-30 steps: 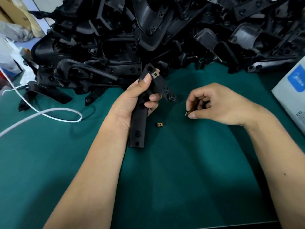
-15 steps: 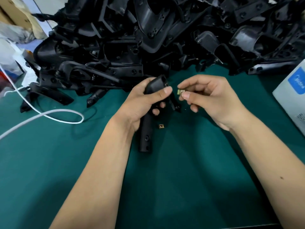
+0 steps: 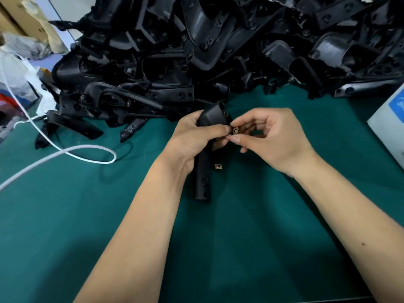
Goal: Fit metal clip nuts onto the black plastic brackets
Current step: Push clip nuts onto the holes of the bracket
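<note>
My left hand (image 3: pixel 196 138) grips a long black plastic bracket (image 3: pixel 203 180) around its upper part; the bracket's lower end points toward me above the green mat. My right hand (image 3: pixel 271 138) pinches a small brass-coloured clip nut (image 3: pixel 235 130) between thumb and forefinger, right against the bracket's upper right edge beside my left thumb. A second clip nut (image 3: pixel 218 166) lies loose on the mat just right of the bracket's stem. Whether the pinched nut sits on the bracket's tab is hidden by my fingers.
A big heap of black plastic brackets (image 3: pixel 218 51) fills the back of the green mat (image 3: pixel 240 237). A white cable (image 3: pixel 87 149) loops across the left side. A white box with a blue label (image 3: pixel 389 125) stands at the right edge. Bags and cardboard lie far left.
My right hand has carried the clip nut from the mat up to the bracket's upper edge. My left hand has turned the bracket and drawn it slightly nearer.
</note>
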